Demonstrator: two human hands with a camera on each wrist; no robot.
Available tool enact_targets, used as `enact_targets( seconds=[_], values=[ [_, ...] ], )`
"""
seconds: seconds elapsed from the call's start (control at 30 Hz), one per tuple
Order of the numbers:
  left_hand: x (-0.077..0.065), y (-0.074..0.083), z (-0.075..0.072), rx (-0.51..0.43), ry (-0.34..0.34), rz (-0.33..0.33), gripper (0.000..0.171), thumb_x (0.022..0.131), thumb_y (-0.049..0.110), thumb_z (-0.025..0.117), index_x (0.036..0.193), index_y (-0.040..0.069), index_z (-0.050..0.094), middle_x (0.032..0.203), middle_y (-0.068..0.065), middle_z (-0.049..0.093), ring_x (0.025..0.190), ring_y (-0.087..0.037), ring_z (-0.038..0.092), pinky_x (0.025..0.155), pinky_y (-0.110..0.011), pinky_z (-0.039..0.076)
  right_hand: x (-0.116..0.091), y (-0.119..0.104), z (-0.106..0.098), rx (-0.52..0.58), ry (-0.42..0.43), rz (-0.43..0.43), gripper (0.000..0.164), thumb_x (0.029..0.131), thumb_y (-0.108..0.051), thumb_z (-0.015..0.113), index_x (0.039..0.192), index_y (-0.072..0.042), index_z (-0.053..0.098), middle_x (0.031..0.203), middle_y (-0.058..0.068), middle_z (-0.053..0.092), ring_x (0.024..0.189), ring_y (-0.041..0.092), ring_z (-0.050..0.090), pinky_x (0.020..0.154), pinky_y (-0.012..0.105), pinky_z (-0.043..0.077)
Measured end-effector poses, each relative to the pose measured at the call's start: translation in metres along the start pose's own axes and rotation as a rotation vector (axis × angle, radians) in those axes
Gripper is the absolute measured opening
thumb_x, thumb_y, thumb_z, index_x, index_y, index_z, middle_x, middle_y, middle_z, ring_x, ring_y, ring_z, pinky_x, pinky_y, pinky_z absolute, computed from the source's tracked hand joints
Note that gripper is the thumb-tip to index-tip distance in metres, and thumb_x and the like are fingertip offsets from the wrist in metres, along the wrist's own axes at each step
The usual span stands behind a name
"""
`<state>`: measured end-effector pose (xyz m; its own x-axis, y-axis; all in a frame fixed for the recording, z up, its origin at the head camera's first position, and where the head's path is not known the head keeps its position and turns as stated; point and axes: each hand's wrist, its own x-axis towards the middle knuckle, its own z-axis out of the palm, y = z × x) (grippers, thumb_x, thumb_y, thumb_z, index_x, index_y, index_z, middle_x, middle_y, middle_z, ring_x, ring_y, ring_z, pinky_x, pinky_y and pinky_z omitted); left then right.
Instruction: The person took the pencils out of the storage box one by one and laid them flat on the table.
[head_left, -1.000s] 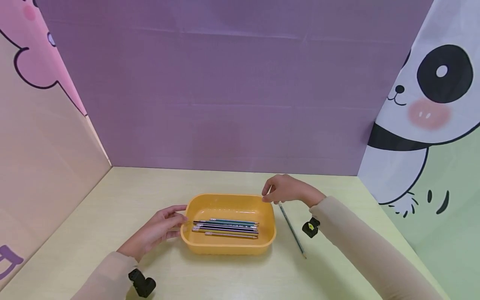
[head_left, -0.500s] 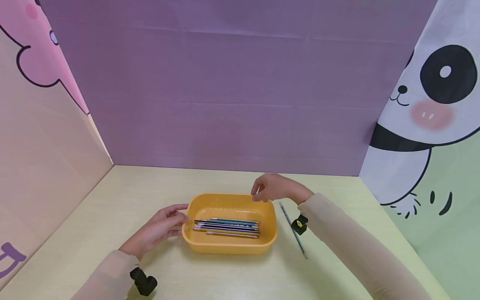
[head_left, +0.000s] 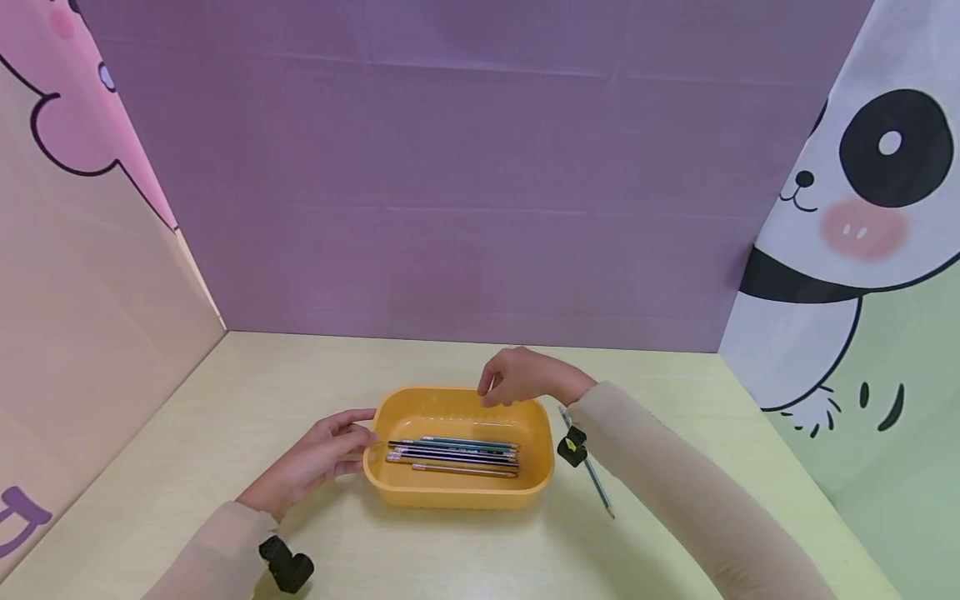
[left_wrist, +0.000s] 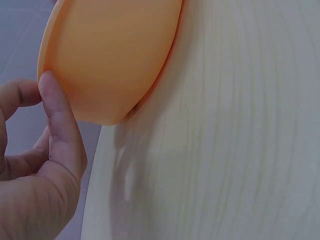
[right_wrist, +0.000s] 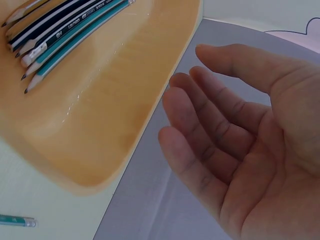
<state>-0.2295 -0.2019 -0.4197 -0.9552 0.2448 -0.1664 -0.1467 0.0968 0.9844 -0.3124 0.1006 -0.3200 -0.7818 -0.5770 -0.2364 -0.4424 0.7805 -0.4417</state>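
A yellow plastic basin (head_left: 457, 498) stands on the table with several pencils (head_left: 453, 455) lying side by side in it. My left hand (head_left: 322, 454) pinches the basin's left rim between thumb and fingers, as the left wrist view shows up close. Over the far right part of the basin hovers my right hand (head_left: 521, 377), its fingers loosely bent and nothing in them. In the right wrist view the palm of that hand (right_wrist: 235, 135) is bare. One green pencil (head_left: 600, 487) lies on the table right of the basin, partly hidden by the right wrist camera and sleeve.
The pale wooden table (head_left: 315, 367) ends at a purple backdrop (head_left: 480, 208). Side panels with cartoon prints, among them a panda (head_left: 825, 250), flank it left and right. A black camera (head_left: 287, 567) sits on the left wrist, another (head_left: 572, 446) on the right.
My right hand has moved left, from beside the basin's right rim to over its far right part. My left hand and the pencils keep their places.
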Motion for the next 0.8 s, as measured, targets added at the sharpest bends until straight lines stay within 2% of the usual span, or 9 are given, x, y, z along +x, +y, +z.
enact_targets(
  seconds=[0.4,0.8],
  values=[
    [0.000,-0.001,0.000,-0.010,-0.006,0.005,0.062,0.099,0.012,0.059,0.150,-0.008,0.031,0.110,-0.015,0.057,0.091,-0.020,0.064,0.077,-0.028,0.059,0.015,-0.009,0.011,-0.017,-0.029,-0.014,0.008,0.092,-0.020,0.074,0.097,-0.014,0.073,0.090,-0.005,0.068,0.079,0.016,0.063,0.078,0.030,0.055],
    [0.000,-0.002,0.000,0.000,0.006,-0.002,0.062,0.099,0.012,0.059,0.150,-0.008,0.031,0.112,-0.016,0.056,0.092,-0.021,0.063,0.078,-0.029,0.059,0.024,-0.017,0.022,-0.004,-0.064,-0.051,0.007,0.092,-0.017,0.074,0.097,-0.012,0.072,0.087,-0.005,0.068,0.075,0.015,0.062,0.074,0.029,0.053]
  ],
)
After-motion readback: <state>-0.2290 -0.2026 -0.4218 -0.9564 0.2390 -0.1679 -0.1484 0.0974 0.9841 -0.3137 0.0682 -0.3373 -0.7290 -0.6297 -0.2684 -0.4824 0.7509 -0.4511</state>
